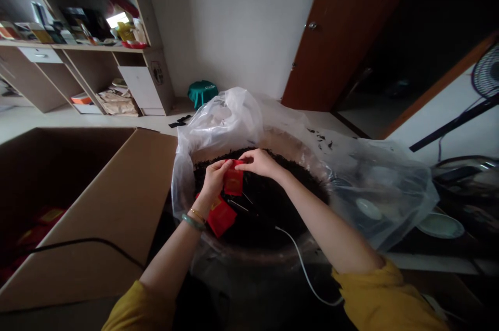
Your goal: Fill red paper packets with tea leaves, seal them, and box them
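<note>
My left hand (214,180), with a green bangle and a thin gold bracelet at its wrist, pinches a small red packet (234,180) by its top left corner. At the packet's top right edge, the fingers of my right hand (259,162) are closed on it. Both hands are above a round tub (249,256) lined with clear plastic and filled with dark loose leaves (280,201) that look like tea. More red packets (221,216) lie on the leaves just below my left hand. Beside them rests a thin metal tool (237,206) with a white cord.
An open cardboard box (128,206) with red packets (41,222) inside stands on the left, a black cable across its side. Plastic sheeting (374,185) spreads to the right over a pale dish. Behind are a shelf unit (156,74), a green bag (202,93) and a brown door (331,35).
</note>
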